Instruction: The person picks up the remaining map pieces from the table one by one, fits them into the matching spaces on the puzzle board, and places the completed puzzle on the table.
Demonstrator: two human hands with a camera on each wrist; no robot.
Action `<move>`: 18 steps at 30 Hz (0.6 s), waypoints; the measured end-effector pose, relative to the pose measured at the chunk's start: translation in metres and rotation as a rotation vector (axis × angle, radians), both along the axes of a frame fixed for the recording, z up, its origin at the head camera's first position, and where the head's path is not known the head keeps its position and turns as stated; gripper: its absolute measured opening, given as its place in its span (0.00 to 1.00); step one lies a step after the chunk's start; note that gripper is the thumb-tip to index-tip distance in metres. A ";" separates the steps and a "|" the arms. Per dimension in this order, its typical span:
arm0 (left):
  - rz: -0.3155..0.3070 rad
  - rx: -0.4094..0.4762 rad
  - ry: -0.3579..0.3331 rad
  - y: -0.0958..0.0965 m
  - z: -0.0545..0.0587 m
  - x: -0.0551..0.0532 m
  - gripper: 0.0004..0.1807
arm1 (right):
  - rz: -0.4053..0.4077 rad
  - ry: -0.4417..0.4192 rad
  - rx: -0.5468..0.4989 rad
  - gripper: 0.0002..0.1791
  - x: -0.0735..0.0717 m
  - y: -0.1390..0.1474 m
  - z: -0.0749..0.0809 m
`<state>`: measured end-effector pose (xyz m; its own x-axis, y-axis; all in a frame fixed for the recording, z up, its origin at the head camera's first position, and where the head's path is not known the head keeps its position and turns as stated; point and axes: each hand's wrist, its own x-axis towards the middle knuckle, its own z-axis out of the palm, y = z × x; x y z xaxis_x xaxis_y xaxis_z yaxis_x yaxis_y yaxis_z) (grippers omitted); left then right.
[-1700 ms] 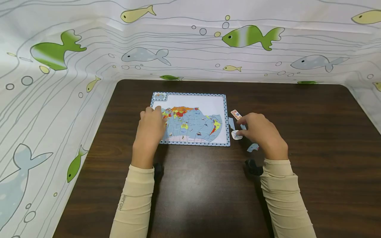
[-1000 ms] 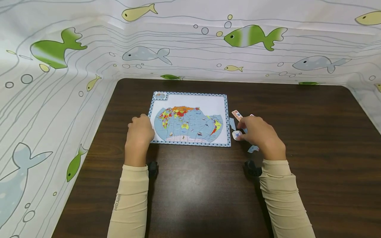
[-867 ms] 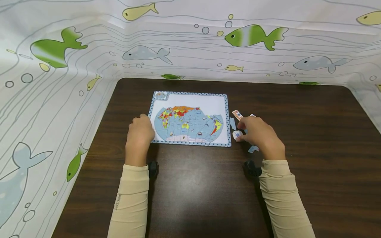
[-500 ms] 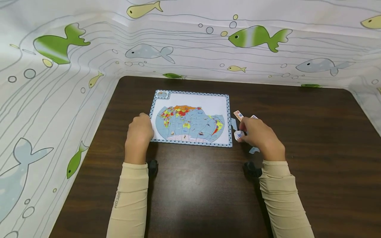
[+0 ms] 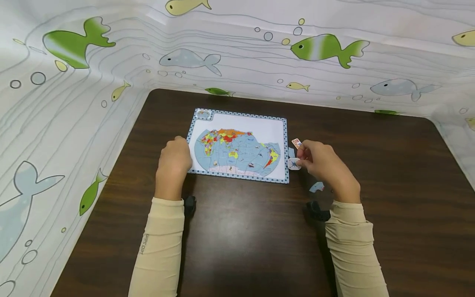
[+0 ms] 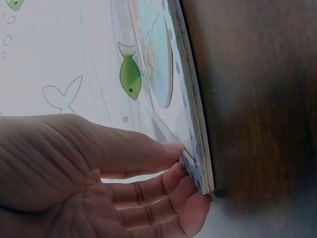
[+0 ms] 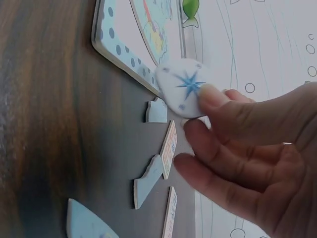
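A world-map jigsaw puzzle board (image 5: 245, 120) with a blue dotted border lies on the table. At its left edge is my left hand (image 5: 173, 167); the left wrist view shows the thumb on the frame (image 6: 197, 144) and curled fingers against its edge near a corner. My right hand (image 5: 326, 165) pinches a white puzzle piece with a blue compass star (image 7: 181, 82) between thumb and fingers. The piece is lifted off the table, just right of the board. Beneath it in the right wrist view lie blue pieces (image 7: 147, 182) and narrow lettered pieces (image 7: 170, 148).
A blue puzzle piece (image 5: 317, 187) lies on the dark wooden table (image 5: 237, 231) below the right hand. A lettered piece (image 5: 296, 142) is partly hidden behind that hand. A fish-patterned curtain (image 5: 245, 49) closes off the back and left.
My left hand has gone from over the map to the board's left edge. The right hand has picked up the compass piece and shifted it slightly toward the board. The head view has tilted.
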<state>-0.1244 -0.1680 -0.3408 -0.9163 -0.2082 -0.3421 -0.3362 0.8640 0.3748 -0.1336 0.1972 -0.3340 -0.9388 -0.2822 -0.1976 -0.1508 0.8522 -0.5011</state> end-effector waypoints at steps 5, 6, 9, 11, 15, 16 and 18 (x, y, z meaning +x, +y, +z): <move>-0.012 0.001 -0.006 0.000 0.002 -0.002 0.24 | -0.026 0.032 -0.021 0.08 -0.002 -0.002 -0.002; -0.012 0.003 -0.008 0.000 0.002 -0.002 0.24 | -0.027 0.037 -0.025 0.08 -0.002 -0.003 -0.003; -0.017 0.007 -0.013 -0.002 0.004 -0.002 0.22 | -0.024 0.048 -0.044 0.07 -0.004 -0.007 -0.006; -0.017 0.015 -0.018 -0.003 0.004 -0.002 0.22 | -0.021 0.055 -0.049 0.06 -0.005 -0.010 -0.007; -0.027 0.026 -0.022 -0.004 0.004 -0.001 0.24 | -0.015 0.045 -0.038 0.06 -0.009 -0.014 -0.006; -0.028 0.031 -0.024 -0.005 0.003 -0.001 0.25 | -0.012 0.034 -0.032 0.06 -0.011 -0.014 -0.005; -0.029 0.040 -0.025 -0.006 0.003 0.000 0.25 | -0.009 0.006 -0.026 0.07 -0.015 -0.016 -0.002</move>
